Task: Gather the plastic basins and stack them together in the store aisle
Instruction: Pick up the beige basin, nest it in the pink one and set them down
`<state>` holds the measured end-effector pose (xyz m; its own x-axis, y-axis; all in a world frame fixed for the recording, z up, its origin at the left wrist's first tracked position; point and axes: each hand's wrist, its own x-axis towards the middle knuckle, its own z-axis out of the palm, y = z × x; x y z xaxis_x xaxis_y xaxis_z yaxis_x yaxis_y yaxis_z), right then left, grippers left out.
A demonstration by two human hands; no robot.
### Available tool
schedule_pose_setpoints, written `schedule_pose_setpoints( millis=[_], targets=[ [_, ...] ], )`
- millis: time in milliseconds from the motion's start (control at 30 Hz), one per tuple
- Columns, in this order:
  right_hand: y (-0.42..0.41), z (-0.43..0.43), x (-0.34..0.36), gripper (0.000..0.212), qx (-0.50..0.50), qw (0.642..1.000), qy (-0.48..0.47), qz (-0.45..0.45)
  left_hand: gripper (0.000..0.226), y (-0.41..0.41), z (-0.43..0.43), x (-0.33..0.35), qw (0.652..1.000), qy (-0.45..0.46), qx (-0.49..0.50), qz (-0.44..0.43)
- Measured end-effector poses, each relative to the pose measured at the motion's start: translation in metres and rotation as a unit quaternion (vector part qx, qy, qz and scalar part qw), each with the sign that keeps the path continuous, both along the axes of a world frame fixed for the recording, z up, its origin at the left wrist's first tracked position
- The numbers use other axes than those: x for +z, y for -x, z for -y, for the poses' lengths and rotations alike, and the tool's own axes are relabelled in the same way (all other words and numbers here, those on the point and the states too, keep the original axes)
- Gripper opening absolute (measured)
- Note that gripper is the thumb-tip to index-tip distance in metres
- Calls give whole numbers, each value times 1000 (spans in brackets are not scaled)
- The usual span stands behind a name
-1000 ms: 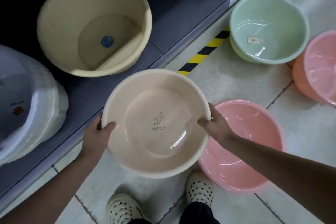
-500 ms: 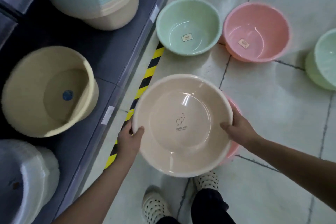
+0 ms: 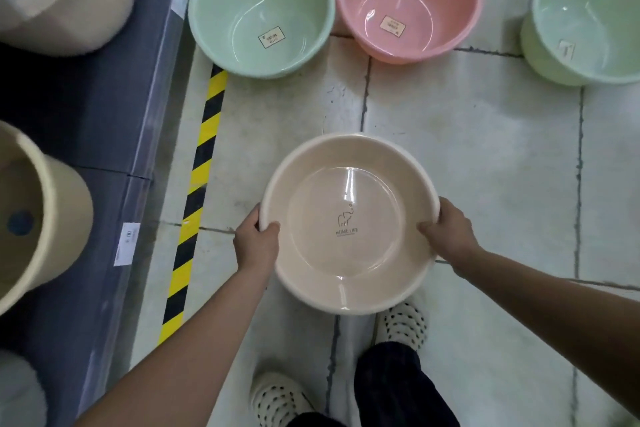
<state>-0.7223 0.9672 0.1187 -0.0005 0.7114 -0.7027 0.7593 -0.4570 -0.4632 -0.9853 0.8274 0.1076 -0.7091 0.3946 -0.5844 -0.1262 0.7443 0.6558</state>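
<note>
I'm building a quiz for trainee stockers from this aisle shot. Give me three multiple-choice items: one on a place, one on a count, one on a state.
1. Where does the pink basin sit?
A. on the shelf
B. on the floor between two green basins
C. inside the beige basin

2. How many green basins are on the floor?
A. one
B. two
C. four

3. How is the beige basin held?
A. by both hands at opposite rims
B. by one hand
C. resting unheld on the floor

Answers: 1 B, flanked by the left green basin and right green basin; 2 B, only those two show; 3 A, left hand and right hand grip its rim.
</note>
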Motion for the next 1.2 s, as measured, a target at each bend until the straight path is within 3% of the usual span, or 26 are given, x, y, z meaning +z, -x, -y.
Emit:
schedule_pose_setpoints(
  millis=[367, 633, 867, 1067, 1200],
  targets=[
    [-3, -16, -54, 46, 2, 999, -7, 51, 28, -1, -10, -52, 993, 78, -62, -64],
    [8, -13, -77, 28, 84, 986, -55, 130, 26, -5, -3, -74, 992, 74, -38, -97],
    [8, -3, -101, 39, 120, 975, -106, 154, 34, -3, 1, -88, 955, 142, -126, -228],
    [-2, -5, -106, 76, 108, 990, -80, 49, 65, 10, 6, -102, 986, 64, -112, -108],
    [-8, -4, -113, 78, 33, 998, -44, 1, 71, 15, 4, -110, 995, 72, -65, -15]
  ],
)
